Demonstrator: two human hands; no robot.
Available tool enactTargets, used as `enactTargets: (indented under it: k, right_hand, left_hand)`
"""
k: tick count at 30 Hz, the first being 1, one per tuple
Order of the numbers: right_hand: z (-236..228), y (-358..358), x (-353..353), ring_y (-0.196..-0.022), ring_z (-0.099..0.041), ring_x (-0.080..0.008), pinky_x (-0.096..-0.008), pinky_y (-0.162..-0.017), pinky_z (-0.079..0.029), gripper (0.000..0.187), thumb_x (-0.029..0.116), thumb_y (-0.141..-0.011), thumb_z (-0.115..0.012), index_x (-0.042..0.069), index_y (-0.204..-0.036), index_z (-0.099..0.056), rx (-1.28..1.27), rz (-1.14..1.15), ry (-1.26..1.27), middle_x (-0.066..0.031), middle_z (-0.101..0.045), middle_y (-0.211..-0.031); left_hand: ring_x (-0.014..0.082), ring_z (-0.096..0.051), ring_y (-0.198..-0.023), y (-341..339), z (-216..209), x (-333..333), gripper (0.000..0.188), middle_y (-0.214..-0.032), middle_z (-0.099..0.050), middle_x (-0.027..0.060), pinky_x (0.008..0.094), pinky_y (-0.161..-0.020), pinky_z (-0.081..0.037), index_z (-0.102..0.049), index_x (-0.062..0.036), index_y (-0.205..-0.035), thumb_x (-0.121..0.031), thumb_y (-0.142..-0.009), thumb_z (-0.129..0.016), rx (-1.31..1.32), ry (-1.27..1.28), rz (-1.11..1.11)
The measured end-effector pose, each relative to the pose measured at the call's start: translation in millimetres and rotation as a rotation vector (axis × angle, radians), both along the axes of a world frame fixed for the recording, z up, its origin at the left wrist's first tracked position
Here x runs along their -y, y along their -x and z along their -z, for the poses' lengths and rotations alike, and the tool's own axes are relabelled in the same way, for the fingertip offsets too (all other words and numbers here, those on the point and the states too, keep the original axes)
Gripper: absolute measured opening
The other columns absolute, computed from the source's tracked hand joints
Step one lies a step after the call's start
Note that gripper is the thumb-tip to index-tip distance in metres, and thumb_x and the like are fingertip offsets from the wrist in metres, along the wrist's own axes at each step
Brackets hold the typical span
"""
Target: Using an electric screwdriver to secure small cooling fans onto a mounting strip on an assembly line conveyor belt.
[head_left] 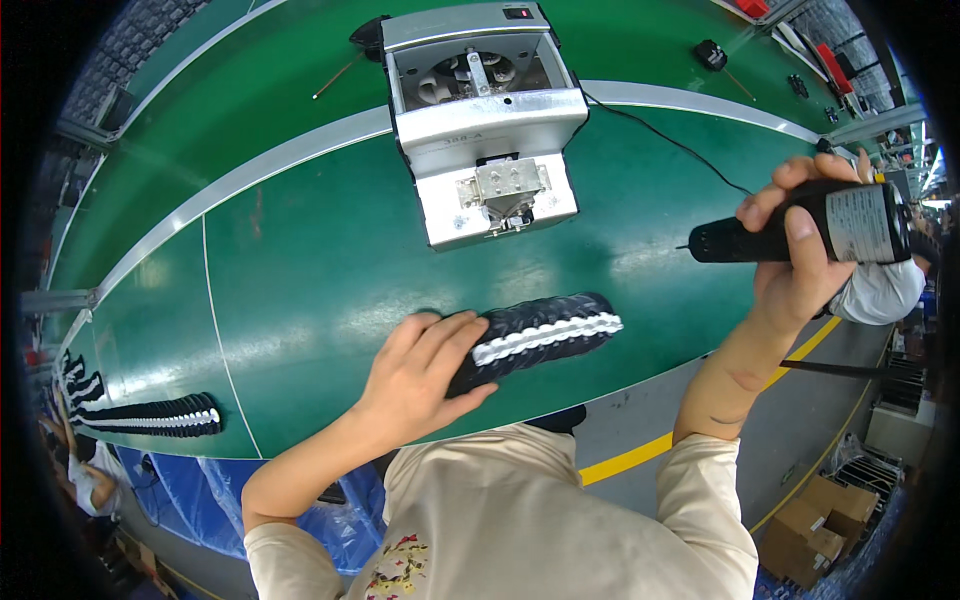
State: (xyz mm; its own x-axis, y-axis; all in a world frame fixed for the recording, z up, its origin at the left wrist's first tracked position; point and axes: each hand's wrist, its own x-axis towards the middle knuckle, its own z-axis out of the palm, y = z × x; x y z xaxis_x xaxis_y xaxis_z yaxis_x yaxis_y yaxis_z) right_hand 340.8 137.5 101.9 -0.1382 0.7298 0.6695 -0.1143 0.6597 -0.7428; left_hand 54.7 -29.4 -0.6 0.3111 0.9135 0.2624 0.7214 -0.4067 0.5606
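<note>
My left hand (420,370) is closed round the left end of a row of black parts with white middles (550,332), stacked side by side on the green table. The fingers lie along the far side and the thumb along the near side. My right hand (800,225) is raised at the right, wrapped round a black electric screwdriver (750,240). Its thin bit points left, over the table and apart from the row. Beyond the row stands a silver screw feeder (495,130) with an open top and a metal block at its front.
Another long row of black and white parts (160,415) lies at the table's left end, with more black pieces beside it. A dark cable (670,140) runs right from the feeder. A co-worker's white sleeve (880,295) shows at the right. Cardboard boxes (815,530) stand on the floor.
</note>
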Motion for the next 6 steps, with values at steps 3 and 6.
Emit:
enactTargets:
  k: [3, 6]
  right_hand:
    - [-8, 15, -5, -0.069, -0.064, -0.0192, -0.0298, -0.066, -0.052, 0.041, 0.002, -0.082, -0.062, -0.005, -0.121, -0.051, 0.027, 0.063, 0.034, -0.0162, -0.063, -0.098]
    - [-10, 40, -11, -0.075, -0.066, -0.0191, -0.0307, -0.072, -0.052, 0.042, 0.004, -0.083, -0.064, -0.005, -0.122, -0.052, 0.042, 0.041, 0.039, -0.0144, -0.065, -0.098]
  left_hand:
    - [0.0313, -0.055, -0.098, -21, 0, -17, 0.068, -0.12, -0.06, 0.0128, 0.0407, -0.085, -0.05, -0.054, -0.0012, -0.123, -0.025, -0.067, -0.083, 0.023, -0.012, 0.025]
    - [0.0302, -0.055, -0.102, -37, -1, -27, 0.066, -0.123, -0.059, 0.0125, 0.0411, -0.088, -0.05, -0.053, -0.002, -0.125, -0.031, -0.071, -0.079, -0.017, -0.009, 0.064]
